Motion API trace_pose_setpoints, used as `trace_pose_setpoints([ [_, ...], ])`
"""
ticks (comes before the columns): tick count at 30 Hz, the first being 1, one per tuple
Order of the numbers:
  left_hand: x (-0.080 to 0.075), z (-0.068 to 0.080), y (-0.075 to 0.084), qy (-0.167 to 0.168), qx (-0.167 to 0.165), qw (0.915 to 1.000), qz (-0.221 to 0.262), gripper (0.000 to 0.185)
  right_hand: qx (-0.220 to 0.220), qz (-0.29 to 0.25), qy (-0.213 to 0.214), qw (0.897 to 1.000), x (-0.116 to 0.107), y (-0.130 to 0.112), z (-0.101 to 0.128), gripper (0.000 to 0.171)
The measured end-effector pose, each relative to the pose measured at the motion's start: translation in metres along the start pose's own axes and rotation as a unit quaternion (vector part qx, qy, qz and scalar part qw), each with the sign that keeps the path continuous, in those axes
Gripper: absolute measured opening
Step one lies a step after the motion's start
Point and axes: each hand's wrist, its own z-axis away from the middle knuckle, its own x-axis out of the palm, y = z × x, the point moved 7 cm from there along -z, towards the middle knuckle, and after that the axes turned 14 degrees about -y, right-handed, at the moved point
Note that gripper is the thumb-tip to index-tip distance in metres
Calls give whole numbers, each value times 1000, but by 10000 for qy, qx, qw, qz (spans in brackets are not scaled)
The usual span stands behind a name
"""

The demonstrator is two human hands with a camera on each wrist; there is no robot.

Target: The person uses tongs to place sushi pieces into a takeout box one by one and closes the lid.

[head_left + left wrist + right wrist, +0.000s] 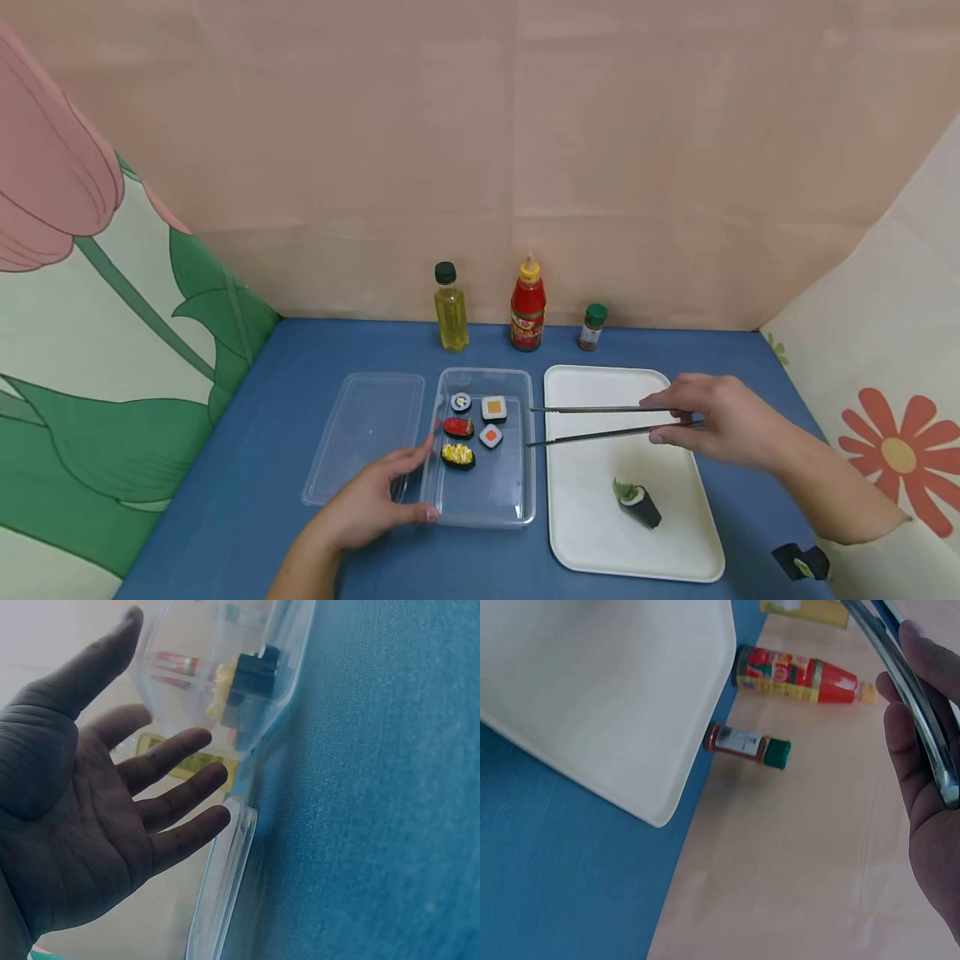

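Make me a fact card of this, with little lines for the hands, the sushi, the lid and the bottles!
Left hand: fingers spread, beside the clear box
Right hand: holds the tongs, tips apart near the box's right edge
In the box: five sushi pieces
On the white tray: one cone-shaped sushi
Clear lid: on the blue table, left of the box
At the back: yellow bottle, red sauce bottle, small green-capped jar
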Motion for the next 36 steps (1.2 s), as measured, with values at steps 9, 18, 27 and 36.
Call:
trace_pose_setpoints([
  [9, 3, 3, -2, 42, -177, 9998, 67, 100, 244, -48, 181, 9995, -1, 2, 26, 46],
  [18, 3, 1, -3, 33, -182, 9998, 80, 100, 243, 18, 355, 9991, 0, 4, 51, 53],
  [27, 1, -1, -3, 40, -164, 9999, 19, 100, 453, 127, 418, 9980, 1, 6, 74, 53],
  [36, 1, -2, -4, 22, -223, 9997, 44, 100, 822, 252, 570, 9947, 5, 10, 100, 58],
])
